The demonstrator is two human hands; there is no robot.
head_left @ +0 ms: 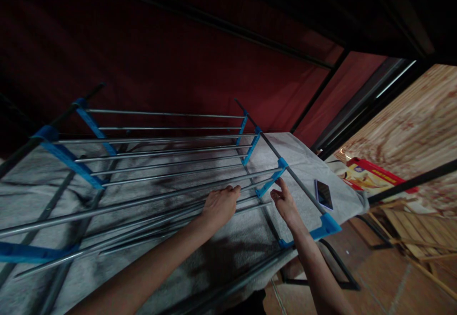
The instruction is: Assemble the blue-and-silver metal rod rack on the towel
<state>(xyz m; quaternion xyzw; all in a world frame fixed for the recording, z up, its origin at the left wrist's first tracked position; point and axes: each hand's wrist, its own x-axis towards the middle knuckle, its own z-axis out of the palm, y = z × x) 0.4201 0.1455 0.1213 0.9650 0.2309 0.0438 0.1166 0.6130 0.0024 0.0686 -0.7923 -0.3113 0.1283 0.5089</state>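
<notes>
A rack frame of grey metal rods and blue plastic brackets lies across the grey cloth. My left hand is closed around a metal rod at the middle of the frame; the fingers' undersides are hidden. Just right of a blue bracket, my right hand has its thumb and index finger apart, the fingertips close to the bracket; whether they touch it I cannot tell. Several loose rods lie below the left hand. Another blue bracket is beside my right forearm.
A phone lies on the cloth at the right. Beyond the table's edge are a red and yellow box and a wooden slatted piece. Behind the rack rises a dark red wall. Dark metal bars frame the right side.
</notes>
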